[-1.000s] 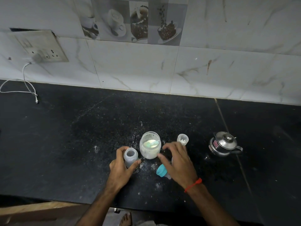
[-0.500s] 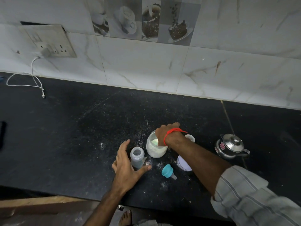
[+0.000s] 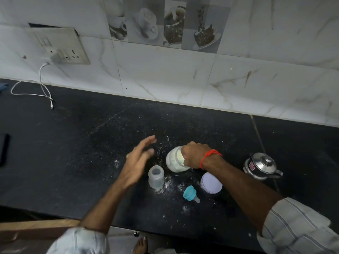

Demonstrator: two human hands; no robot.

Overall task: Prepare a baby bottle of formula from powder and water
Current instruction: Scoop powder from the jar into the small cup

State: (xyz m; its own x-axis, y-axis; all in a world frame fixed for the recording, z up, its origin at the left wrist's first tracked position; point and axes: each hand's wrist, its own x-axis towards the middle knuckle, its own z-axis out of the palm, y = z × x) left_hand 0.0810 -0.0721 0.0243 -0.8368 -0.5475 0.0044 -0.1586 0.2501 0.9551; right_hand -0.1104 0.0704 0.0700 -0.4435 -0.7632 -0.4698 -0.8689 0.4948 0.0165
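So the black counter (image 3: 73, 153) was the biggest thing, and it had white powder spilled on it around the middle, likely from scooping. At the far right sat a small steel kettle (image 3: 260, 166) with its lid on, probably holding the water for later, well apart from the rest.

Next came the powder jar (image 3: 173, 160), tipped toward the left with its mouth open. The right hand (image 3: 195, 154) was curled at the jar's mouth, maybe tipping it to get at the powder or a scoop inside. The fingers were bunched, but I could not tell what they pinched, because the hand hid it.

The left hand (image 3: 136, 163) hung in the air, open wide, holding nothing. It was just left of the baby bottle (image 3: 156, 176), not touching it, perhaps ready to steady something.

The baby bottle stood upright with no top on, near the jar, so powder could go in easily. The jar's white lid (image 3: 211, 182) lay near the right arm, out of the way. Smallest was the teal ring with its teat (image 3: 190, 193), lying on its side near the front, waiting to go back on.
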